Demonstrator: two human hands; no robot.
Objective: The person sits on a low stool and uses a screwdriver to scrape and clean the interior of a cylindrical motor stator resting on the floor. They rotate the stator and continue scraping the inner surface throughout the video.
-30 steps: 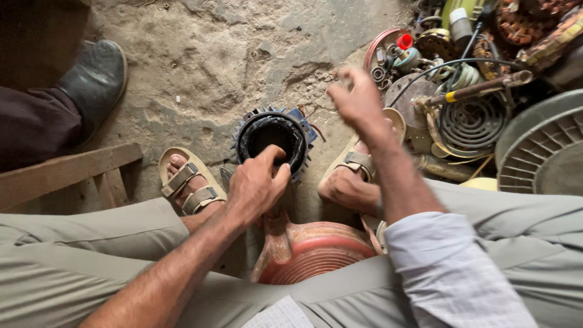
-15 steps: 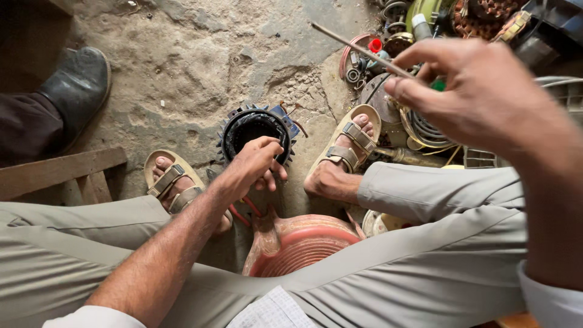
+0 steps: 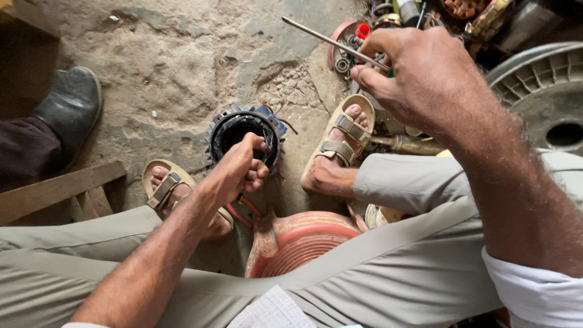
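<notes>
A round black motor stator with a toothed rim and blue end stands on the concrete floor between my sandalled feet. My left hand grips its near rim, fingers curled over the edge, with red wires just below. My right hand is raised close to the camera and is shut on a thin metal rod with a green handle; the rod's tip points up and left. The handle is mostly hidden in the fist.
A reddish ribbed motor housing lies between my knees. Another person's black shoe rests at left beside a wooden plank. A grey finned cover and a heap of parts and tools sit at upper right.
My right hand picked a thin rod out of the parts heap and lifted it toward the camera. My left hand has stayed on the stator rim.
</notes>
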